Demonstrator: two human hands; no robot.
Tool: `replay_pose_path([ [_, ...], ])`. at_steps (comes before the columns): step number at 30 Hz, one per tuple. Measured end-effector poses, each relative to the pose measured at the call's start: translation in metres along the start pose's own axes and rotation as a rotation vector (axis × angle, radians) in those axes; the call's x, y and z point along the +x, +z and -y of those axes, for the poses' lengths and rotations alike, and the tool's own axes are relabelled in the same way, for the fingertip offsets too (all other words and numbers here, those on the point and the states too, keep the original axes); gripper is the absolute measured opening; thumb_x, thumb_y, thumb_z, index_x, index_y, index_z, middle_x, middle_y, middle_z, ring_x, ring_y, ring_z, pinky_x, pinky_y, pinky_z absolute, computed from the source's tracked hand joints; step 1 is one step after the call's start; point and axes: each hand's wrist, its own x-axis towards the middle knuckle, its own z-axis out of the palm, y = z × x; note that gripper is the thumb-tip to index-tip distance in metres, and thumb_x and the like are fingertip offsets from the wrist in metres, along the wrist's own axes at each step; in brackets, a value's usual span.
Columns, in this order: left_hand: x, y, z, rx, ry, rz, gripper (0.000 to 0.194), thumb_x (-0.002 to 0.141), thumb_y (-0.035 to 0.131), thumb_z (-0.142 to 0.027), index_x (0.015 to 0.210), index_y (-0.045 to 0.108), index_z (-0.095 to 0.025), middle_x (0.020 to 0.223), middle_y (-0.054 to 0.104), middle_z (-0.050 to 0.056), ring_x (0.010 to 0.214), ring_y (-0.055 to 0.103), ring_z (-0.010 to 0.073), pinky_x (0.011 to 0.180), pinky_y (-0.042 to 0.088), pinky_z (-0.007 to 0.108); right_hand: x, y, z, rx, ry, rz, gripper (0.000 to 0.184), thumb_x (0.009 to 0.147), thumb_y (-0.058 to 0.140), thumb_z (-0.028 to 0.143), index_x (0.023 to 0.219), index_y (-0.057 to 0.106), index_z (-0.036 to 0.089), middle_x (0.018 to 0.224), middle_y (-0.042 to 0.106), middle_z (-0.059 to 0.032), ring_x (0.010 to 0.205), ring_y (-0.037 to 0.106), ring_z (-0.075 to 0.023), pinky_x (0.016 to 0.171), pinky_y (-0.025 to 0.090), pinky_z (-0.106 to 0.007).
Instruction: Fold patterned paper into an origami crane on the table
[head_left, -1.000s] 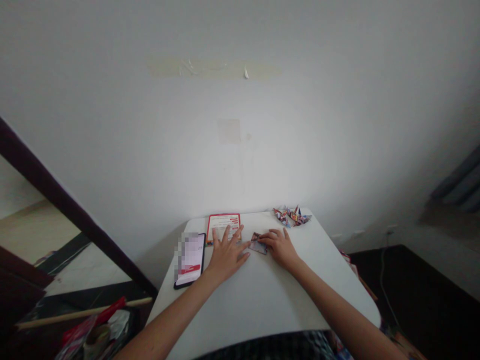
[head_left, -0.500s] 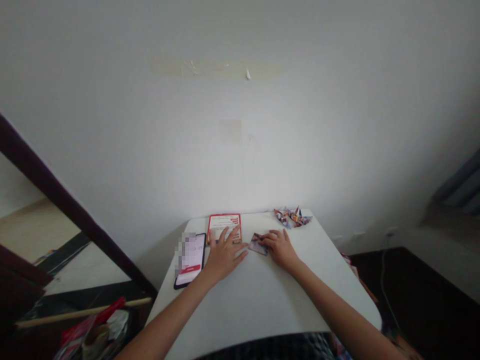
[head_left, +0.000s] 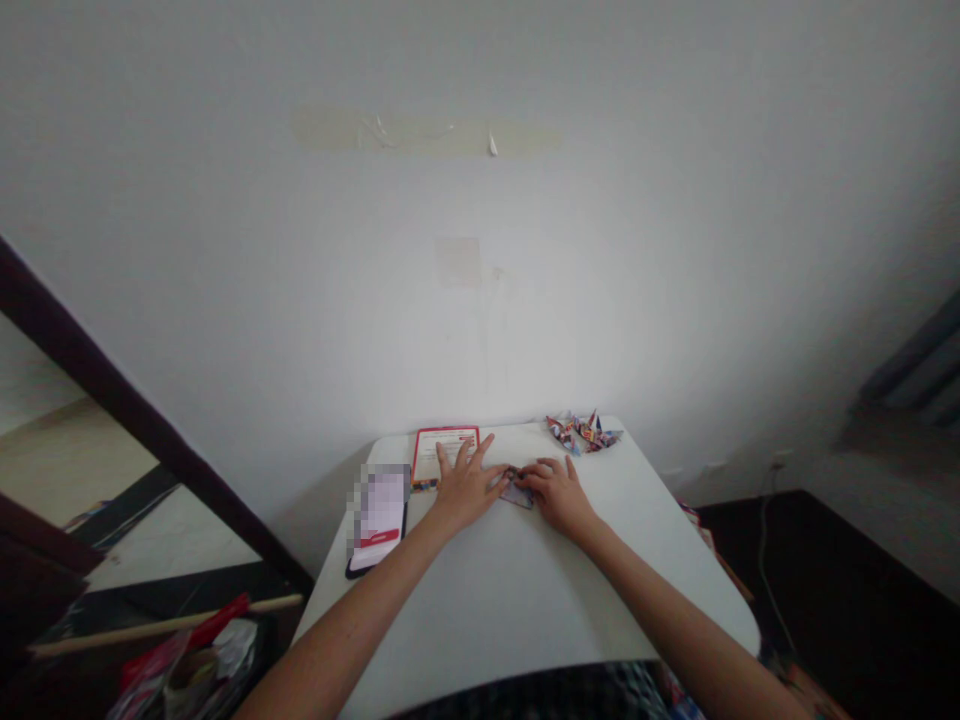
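A small folded piece of patterned paper [head_left: 517,491] lies flat on the white table [head_left: 525,590], mostly covered by my hands. My left hand [head_left: 466,484] rests on the table with fingers spread, its thumb touching the paper's left edge. My right hand [head_left: 559,492] lies palm down with fingers curled onto the paper's right side, pressing it to the table. Neither hand lifts the paper.
A phone [head_left: 381,515] with a lit screen lies left of my left hand. A red-bordered card [head_left: 435,452] lies behind that hand. Several folded colourful paper figures [head_left: 583,433] sit at the table's far edge by the wall. Clutter [head_left: 187,670] lies on the floor at left.
My left hand has slid right and forward, from beside the paper to touching its left edge. My right hand has stayed on the paper.
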Motion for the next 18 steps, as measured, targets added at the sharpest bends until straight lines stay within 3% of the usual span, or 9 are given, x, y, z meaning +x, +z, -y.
replay_pose_path([
  [18,-0.041,-0.019,0.006,0.000,0.079,0.011,0.035,0.092,0.042,-0.058,0.120,0.062,-0.051,0.147,0.048,-0.005,0.139,0.031,0.0345,0.107,-0.005,0.078,0.000,0.004,-0.002,0.006,0.003,-0.015,0.038,0.093,0.048,0.020,0.121,0.062,0.039,0.135,0.059,0.0013,0.133,0.038,-0.0256,0.112,0.011,-0.062],
])
